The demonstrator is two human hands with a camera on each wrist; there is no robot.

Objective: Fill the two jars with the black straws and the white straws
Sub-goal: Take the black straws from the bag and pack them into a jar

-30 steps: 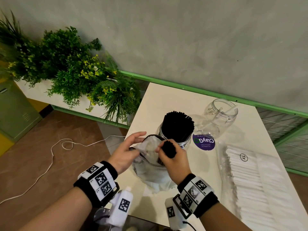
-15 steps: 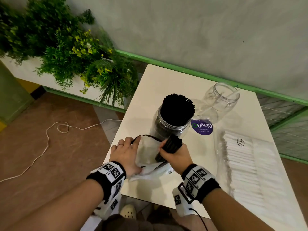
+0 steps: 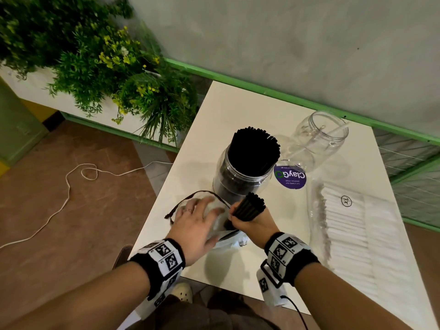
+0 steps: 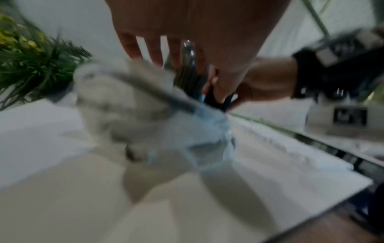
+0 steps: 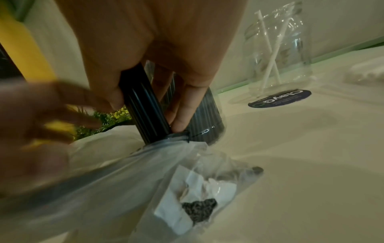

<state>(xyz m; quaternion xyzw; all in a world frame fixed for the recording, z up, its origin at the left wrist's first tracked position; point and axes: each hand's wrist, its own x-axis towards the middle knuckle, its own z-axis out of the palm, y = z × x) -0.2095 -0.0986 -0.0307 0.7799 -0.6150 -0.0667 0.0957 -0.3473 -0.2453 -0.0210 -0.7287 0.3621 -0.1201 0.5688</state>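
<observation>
My right hand (image 3: pixel 250 222) grips a bundle of black straws (image 3: pixel 248 207) (image 5: pixel 143 108) that stands half out of a clear plastic bag (image 3: pixel 223 234) (image 5: pixel 124 167) on the white table (image 3: pixel 238 108). My left hand (image 3: pixel 197 222) presses flat on the bag with fingers spread. Just behind stands a clear jar (image 3: pixel 235 177) packed with black straws (image 3: pixel 253 151). A second clear jar (image 3: pixel 319 136) (image 5: pixel 278 49) at the back right holds two white straws (image 5: pixel 270 62). A bag of white straws (image 3: pixel 352 236) lies to the right.
A round purple sticker (image 3: pixel 290 176) lies on the table between the jars. Green plants (image 3: pixel 107 67) in a planter stand left of the table. A white cable (image 3: pixel 71 177) runs across the brown floor. A green rail (image 3: pixel 285 94) runs along the wall behind the table.
My left hand let go of the bag's rim and moved onto the bag, flattening it against the table. My right hand drew the black straw bundle further up out of the bag.
</observation>
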